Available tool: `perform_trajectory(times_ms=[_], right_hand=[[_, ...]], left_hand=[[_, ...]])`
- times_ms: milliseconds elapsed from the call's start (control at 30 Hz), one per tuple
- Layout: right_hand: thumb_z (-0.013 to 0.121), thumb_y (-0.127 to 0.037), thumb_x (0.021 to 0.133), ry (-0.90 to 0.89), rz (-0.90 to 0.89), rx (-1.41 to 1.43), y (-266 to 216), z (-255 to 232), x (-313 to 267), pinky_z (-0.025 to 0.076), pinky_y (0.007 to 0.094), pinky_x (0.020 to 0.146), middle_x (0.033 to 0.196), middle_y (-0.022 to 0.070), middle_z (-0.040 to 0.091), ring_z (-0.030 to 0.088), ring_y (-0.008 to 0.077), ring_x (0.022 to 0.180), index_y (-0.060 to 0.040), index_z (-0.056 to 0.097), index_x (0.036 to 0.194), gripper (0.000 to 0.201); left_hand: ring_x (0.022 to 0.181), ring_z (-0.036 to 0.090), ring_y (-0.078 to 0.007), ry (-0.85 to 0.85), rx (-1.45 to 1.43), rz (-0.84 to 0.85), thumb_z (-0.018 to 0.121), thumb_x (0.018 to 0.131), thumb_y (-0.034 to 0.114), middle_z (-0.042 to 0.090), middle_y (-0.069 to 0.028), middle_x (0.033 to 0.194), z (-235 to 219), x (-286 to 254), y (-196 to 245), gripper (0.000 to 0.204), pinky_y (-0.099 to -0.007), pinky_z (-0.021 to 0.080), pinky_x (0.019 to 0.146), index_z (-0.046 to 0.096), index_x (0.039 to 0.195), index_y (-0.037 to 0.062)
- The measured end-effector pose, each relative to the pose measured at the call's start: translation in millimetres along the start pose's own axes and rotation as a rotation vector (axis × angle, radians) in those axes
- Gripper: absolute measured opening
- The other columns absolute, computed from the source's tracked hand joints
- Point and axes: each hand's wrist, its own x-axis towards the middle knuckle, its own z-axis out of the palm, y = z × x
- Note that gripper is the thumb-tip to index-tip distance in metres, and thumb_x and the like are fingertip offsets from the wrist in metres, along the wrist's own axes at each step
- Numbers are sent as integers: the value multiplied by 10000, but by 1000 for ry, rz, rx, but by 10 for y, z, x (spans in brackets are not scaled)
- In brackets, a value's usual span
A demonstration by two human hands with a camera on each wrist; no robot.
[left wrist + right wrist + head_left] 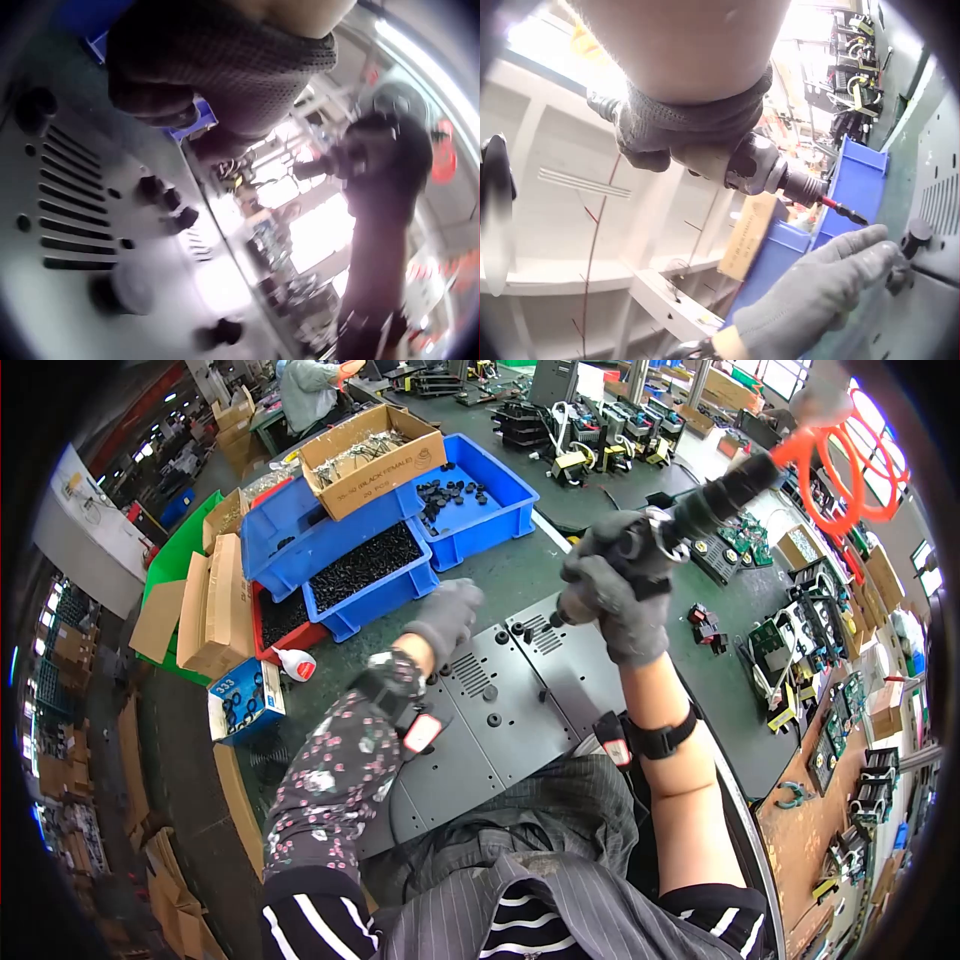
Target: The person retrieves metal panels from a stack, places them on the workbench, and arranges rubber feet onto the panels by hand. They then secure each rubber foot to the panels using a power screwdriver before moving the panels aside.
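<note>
My gloved right hand grips a pneumatic screwdriver, lifted over the right part of a dark metal panel. An orange coiled hose trails from the tool's upper end, and its thin bit shows in the right wrist view. My gloved left hand is at the panel's far edge. In the right wrist view its fingers reach out fairly straight, fingertips close beside a black round foot. Several more black feet stand on the panel among slotted vents.
Blue bins of small black parts stand beyond the panel, with an open cardboard box on top. At left are a white bottle and a small box of black rings. Circuit boards and assembled units lie at right.
</note>
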Motion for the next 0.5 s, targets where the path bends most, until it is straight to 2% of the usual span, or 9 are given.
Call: perform_trajectory(times_ms=[67,133,167,267,300,400,467,500], right_hand=[[644,6,680,42,-29,86,-91,-61,-154,480,288,570,719,76,532,544,151,599,-25,497,944,303],[626,17,682,109,-1,150,-187,-86,-310,485,307,600,736,74,511,541,161,631,-34,484,971,326],[612,20,687,124,32,180,-240,-91,-387,489,328,631,761,71,498,547,176,675,-43,479,985,333],[603,-31,705,150,-34,212,-281,-143,-578,493,342,646,778,70,505,553,195,701,-46,475,986,310],[630,-92,705,145,-24,209,-259,-190,-661,451,337,684,845,52,475,511,189,759,-65,477,1004,337],[614,-119,716,149,-43,270,-312,-162,-814,430,334,685,849,55,453,490,184,761,-73,464,1027,348],[606,-123,717,149,-32,260,-344,-142,-874,420,331,682,856,52,439,478,181,764,-80,457,1035,353],[602,-126,718,140,-39,297,-374,-122,-888,414,327,686,859,47,434,471,179,768,-85,457,1036,352]], left_hand=[[550,390,-32,78,-393,-69,466,861,112,446,35,755,-38,-181,-3,245,-145,290,390,481,1096,45],[549,378,-16,-149,-496,-190,418,914,107,463,36,775,-124,-451,2,215,-134,290,389,482,1106,33],[546,364,0,-205,-449,-198,403,948,140,476,33,786,-100,-604,-16,221,-123,289,387,482,1125,32],[541,354,-5,-357,-437,-201,419,948,154,504,26,818,-84,-905,-226,286,-121,299,390,457,1199,21],[541,354,-5,-346,-436,-228,419,948,154,504,26,818,-36,-1016,-276,286,-121,299,390,457,1199,21],[551,369,-6,-291,-480,-234,429,942,140,520,13,835,37,-1238,-424,318,-122,306,393,444,1232,11],[545,362,-17,-398,-707,-281,417,943,140,502,-2,847,27,-1302,-518,262,-124,312,395,474,1159,2],[545,362,-17,-397,-717,-287,417,943,140,502,-2,847,22,-1328,-563,262,-124,312,395,474,1159,2]])
